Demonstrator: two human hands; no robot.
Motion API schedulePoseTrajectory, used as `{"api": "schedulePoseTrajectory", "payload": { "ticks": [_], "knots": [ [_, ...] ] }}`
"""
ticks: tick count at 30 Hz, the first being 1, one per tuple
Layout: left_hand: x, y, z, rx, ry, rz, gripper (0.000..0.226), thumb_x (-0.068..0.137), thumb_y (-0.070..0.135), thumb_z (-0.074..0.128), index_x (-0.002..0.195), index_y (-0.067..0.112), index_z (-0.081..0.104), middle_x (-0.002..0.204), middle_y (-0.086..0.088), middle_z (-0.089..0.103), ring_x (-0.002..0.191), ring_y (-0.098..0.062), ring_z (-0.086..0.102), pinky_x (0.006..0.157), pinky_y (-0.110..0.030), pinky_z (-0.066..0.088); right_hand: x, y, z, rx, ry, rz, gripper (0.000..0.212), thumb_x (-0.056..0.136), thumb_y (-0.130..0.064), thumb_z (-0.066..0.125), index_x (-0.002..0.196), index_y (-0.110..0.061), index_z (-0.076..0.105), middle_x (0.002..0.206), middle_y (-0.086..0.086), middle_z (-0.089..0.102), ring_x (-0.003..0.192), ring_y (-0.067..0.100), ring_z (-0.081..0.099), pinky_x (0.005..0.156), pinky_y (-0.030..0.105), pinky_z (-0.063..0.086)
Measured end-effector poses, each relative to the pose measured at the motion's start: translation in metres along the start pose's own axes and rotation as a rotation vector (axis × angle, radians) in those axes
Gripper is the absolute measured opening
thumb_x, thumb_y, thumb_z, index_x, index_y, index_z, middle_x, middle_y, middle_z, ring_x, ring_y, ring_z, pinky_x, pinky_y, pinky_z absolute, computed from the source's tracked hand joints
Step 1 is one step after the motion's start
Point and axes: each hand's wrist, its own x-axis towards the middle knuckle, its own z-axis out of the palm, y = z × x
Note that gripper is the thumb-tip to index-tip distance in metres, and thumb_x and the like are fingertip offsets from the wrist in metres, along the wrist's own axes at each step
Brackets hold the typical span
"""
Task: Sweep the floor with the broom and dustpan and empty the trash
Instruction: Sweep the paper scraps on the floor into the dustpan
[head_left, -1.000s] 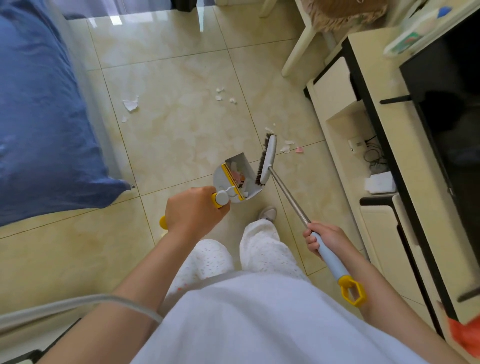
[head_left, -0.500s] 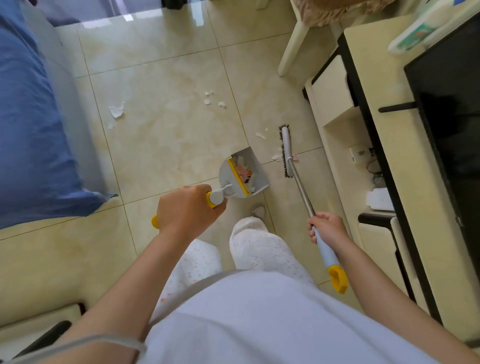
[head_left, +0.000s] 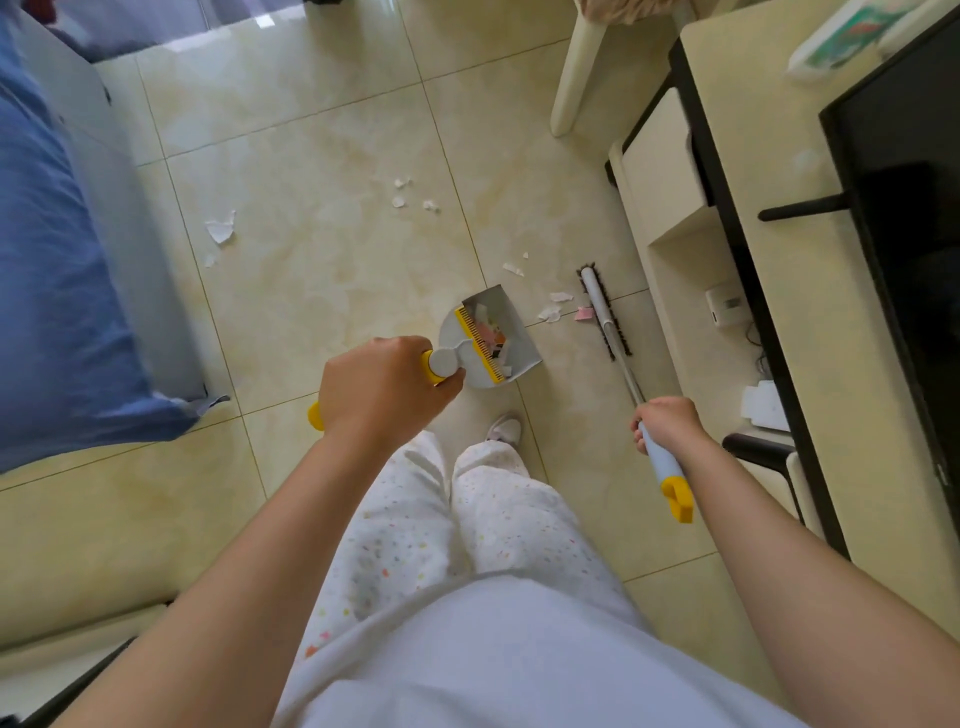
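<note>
My left hand (head_left: 382, 387) grips the yellow handle of a grey dustpan (head_left: 511, 340) with a yellow comb edge; paper scraps lie inside it. My right hand (head_left: 667, 423) holds the pale blue grip of the broom, whose metal pole runs up to the broom head (head_left: 602, 312) resting on the tile right of the dustpan. White and pink scraps (head_left: 558, 306) lie between dustpan and broom head. More scraps (head_left: 410, 195) sit farther out, and a larger torn piece (head_left: 221, 228) lies near the bed.
A blue bed (head_left: 57, 291) fills the left side. A cream TV cabinet (head_left: 769, 291) with a black screen (head_left: 909, 197) lines the right wall, close to the broom. A chair leg (head_left: 576, 73) stands at the top right. My legs and one foot (head_left: 504, 428) are below the dustpan.
The broom head has swung away from the dustpan to the right and now lies on the floor beyond the scraps. The dustpan has turned with its mouth towards the scraps.
</note>
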Motion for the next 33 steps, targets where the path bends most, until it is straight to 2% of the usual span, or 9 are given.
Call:
{"api": "schedulePoseTrajectory", "payload": {
  "ticks": [5,9,13,16,18,21,27,31,33],
  "knots": [
    [0.019,0.012,-0.005,0.018,-0.009,-0.016,0.044,0.081,0.058,0.052,0.063,0.018,0.051,0.059,0.003,0.049,0.058,-0.023,0.051,0.048,-0.022,0.027,0.026,-0.01,0.005,0.046,-0.042,0.037,0.023,0.092,-0.003,0.044,0.069,-0.003,0.046,0.061,0.014,0.046,0.047,0.018,0.037,0.032,0.014,0.033],
    [0.033,0.024,-0.011,0.021,-0.025,-0.009,0.042,0.083,0.054,0.051,0.061,0.019,0.045,0.055,0.004,0.041,0.058,-0.023,0.049,0.047,-0.021,0.022,0.024,-0.012,0.02,-0.043,-0.086,0.012,0.018,0.091,0.001,0.043,0.074,-0.002,0.048,0.063,0.014,0.048,0.047,0.018,0.039,0.032,0.013,0.034],
    [0.037,0.026,-0.014,0.043,-0.016,-0.011,0.044,0.083,0.053,0.052,0.058,0.018,0.042,0.052,0.004,0.039,0.054,-0.023,0.047,0.046,-0.02,0.019,-0.002,-0.011,0.023,-0.141,-0.156,-0.021,0.011,0.089,0.005,0.043,0.088,-0.003,0.049,0.062,0.013,0.049,0.046,0.019,0.04,0.032,0.015,0.034],
    [0.038,0.025,-0.014,0.036,-0.01,-0.009,0.048,0.083,0.051,0.053,0.054,0.016,0.037,0.05,0.003,0.038,0.051,-0.023,0.045,0.045,-0.02,0.019,-0.025,-0.013,0.008,-0.116,-0.223,-0.015,0.017,0.089,0.007,0.046,0.1,-0.004,0.05,0.065,0.014,0.05,0.047,0.021,0.039,0.031,0.015,0.033],
    [0.04,0.026,-0.016,0.035,-0.028,-0.009,0.047,0.083,0.051,0.052,0.054,0.017,0.037,0.051,0.003,0.039,0.051,-0.023,0.045,0.045,-0.02,0.02,-0.038,-0.007,-0.001,-0.115,-0.257,-0.017,0.028,0.088,0.007,0.049,0.114,-0.004,0.051,0.066,0.015,0.052,0.046,0.021,0.04,0.032,0.018,0.033],
    [0.041,0.022,-0.017,0.039,-0.052,-0.02,0.047,0.082,0.052,0.051,0.054,0.016,0.037,0.051,0.003,0.041,0.051,-0.023,0.046,0.045,-0.019,0.022,-0.051,0.008,-0.007,-0.126,-0.246,-0.016,0.041,0.087,0.006,0.051,0.126,-0.006,0.049,0.066,0.013,0.055,0.044,0.019,0.041,0.035,0.019,0.034],
    [0.043,0.017,-0.02,0.04,-0.06,-0.018,0.049,0.084,0.052,0.051,0.054,0.016,0.036,0.05,0.003,0.04,0.05,-0.022,0.045,0.045,-0.019,0.021,-0.04,-0.01,-0.01,-0.05,-0.149,-0.003,0.042,0.087,0.005,0.052,0.129,0.001,0.047,0.067,0.016,0.055,0.047,0.022,0.042,0.033,0.018,0.036],
    [0.047,0.017,-0.023,0.049,-0.064,-0.029,0.049,0.084,0.053,0.05,0.054,0.016,0.036,0.049,0.002,0.039,0.049,-0.021,0.043,0.045,-0.019,0.02,-0.024,-0.041,-0.012,0.01,-0.073,-0.015,0.034,0.087,0.01,0.049,0.121,0.011,0.05,0.063,0.016,0.049,0.039,0.019,0.04,0.03,0.014,0.033],
    [0.049,0.012,-0.025,0.047,-0.062,-0.039,0.049,0.084,0.054,0.05,0.055,0.016,0.039,0.05,0.002,0.041,0.049,-0.022,0.045,0.045,-0.019,0.02,-0.014,-0.054,-0.012,0.03,-0.053,-0.015,0.032,0.088,0.01,0.048,0.119,0.007,0.05,0.062,0.016,0.048,0.032,0.017,0.04,0.03,0.013,0.033]
  ]
}}
